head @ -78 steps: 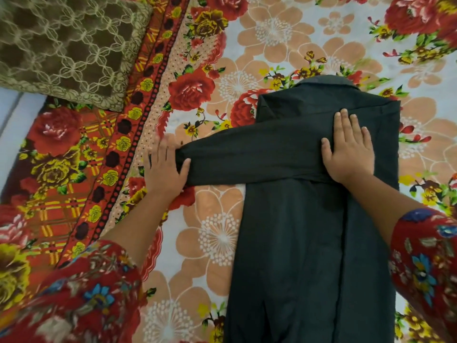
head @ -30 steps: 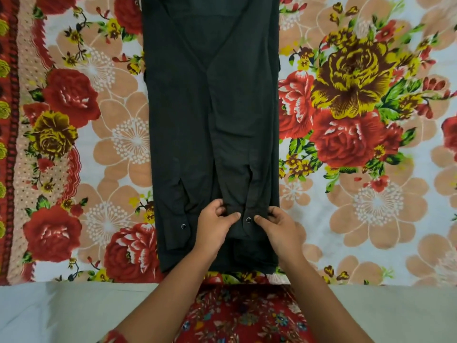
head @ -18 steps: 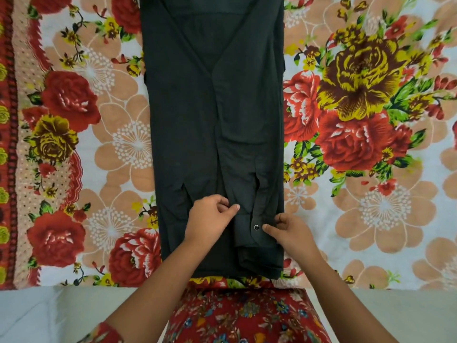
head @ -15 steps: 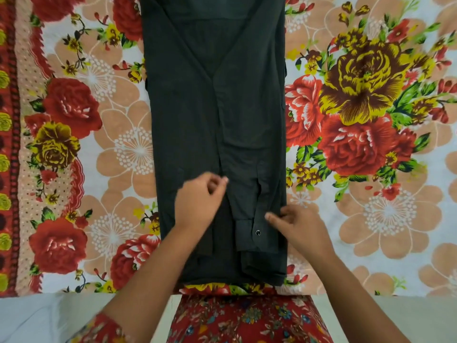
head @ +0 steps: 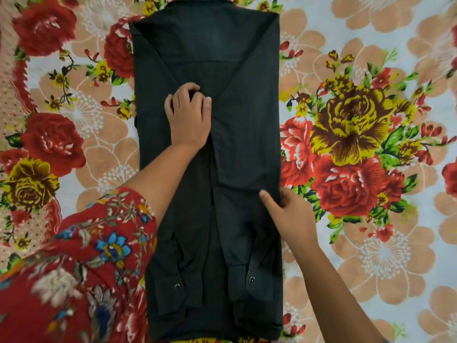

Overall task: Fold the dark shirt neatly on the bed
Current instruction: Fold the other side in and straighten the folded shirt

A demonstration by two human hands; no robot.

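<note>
Left grip [head: 189, 115] bunches dark shirt [head: 242, 149] mid-cloth; right grip [head: 286, 214] pinches its side edge.
Sides already folded in on the bed [head: 371, 256]; crosswise folds likely remain.

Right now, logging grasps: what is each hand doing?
Left hand: fingers curled, pinching the dark shirt at its middle.
Right hand: pinching its right edge.

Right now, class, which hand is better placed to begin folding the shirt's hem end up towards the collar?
Probably the right hand: it grips the right edge of the dark shirt, nearer the end to be lifted. The left hand pinches fabric farther up.
</note>
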